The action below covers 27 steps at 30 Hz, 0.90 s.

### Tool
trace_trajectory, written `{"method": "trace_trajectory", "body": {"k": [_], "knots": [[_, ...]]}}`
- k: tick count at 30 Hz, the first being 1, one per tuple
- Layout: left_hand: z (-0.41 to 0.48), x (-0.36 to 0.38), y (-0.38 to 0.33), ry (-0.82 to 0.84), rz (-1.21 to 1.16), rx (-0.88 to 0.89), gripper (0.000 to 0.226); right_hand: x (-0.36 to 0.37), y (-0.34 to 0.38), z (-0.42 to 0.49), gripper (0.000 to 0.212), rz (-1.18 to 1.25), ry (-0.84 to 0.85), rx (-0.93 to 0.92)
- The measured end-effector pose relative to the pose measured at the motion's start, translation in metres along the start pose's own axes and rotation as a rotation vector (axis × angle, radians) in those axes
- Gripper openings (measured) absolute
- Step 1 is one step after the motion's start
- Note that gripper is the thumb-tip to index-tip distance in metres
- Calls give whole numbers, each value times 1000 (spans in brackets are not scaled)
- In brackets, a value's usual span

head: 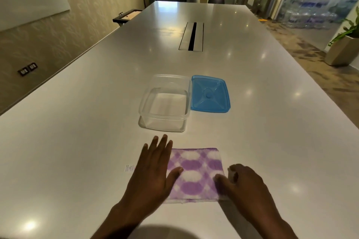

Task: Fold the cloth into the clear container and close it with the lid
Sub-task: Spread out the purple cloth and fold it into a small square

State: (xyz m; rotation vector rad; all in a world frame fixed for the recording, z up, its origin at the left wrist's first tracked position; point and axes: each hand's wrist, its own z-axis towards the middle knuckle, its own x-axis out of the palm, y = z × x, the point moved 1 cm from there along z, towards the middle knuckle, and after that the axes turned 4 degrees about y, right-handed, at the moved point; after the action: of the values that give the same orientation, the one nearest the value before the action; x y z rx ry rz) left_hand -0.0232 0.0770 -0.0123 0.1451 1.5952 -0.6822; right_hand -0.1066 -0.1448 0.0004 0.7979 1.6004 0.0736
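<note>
Head view: the cloth (196,174) lies on the tabletop (77,141), nearest the person, apparently folded to a compact rectangle. The left hand (153,170) rests flat on the cloth's left edge, fingers spread. The right hand (244,184) sits at the cloth's right edge, fingers curled together on a small white fold or tag. Beyond the cloth stands the clear container (165,103), empty. The blue lid (210,94) lies just right of the container, touching it. Remaining: cloth into container, lid on. Ample open tabletop surrounds the cloth.
</note>
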Motion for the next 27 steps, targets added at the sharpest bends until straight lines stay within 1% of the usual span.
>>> {"method": "trace_trajectory", "body": {"k": [2, 5, 7, 9, 12, 14, 17, 18, 19, 21, 23, 24, 25, 26, 27], "knots": [[-1, 7, -4, 55, -12, 11, 84, 0, 4, 2, 38, 4, 85, 33], [-4, 14, -8, 107, -6, -12, 90, 0, 9, 9, 30, 38, 118, 46], [-4, 15, -7, 99, -13, -25, 84, -1, 12, 15, 25, 105, 145, 33], [-4, 15, -6, 69, -16, -9, 73, -2, 16, 18, 20, 239, 146, 21], [-3, 16, -4, 30, -65, 18, 56, -5, 24, 16, 17, 426, 94, -10], [-3, 18, -2, 18, -74, 10, 56, -8, 34, 12, 17, 432, 44, -88], [-1, 23, 0, -11, -67, -9, 61, -10, 56, 3, 23, 383, -75, -264], [-1, 24, 0, -14, -72, -19, 63, -10, 64, -1, 24, 373, -91, -314], [-1, 24, -1, -27, -69, -22, 65, -8, 72, -5, 28, 365, -91, -355], [-2, 22, -3, -54, -101, 1, 67, -2, 85, -12, 44, 342, -64, -429], [-4, 16, -6, -36, -204, 16, 70, 9, 94, -18, 60, 281, -6, -506], [-7, 16, -4, 1, -268, 10, 66, 15, 98, -21, 64, 231, 26, -532], [-7, 14, -7, 18, -374, -39, 57, 21, 100, -23, 66, 179, 60, -546], [-7, 14, -7, 36, -505, -133, 50, 27, 102, -26, 66, 125, 89, -554], [-7, 14, -6, 40, -613, -215, 51, 32, 103, -27, 66, 68, 105, -568]]}}
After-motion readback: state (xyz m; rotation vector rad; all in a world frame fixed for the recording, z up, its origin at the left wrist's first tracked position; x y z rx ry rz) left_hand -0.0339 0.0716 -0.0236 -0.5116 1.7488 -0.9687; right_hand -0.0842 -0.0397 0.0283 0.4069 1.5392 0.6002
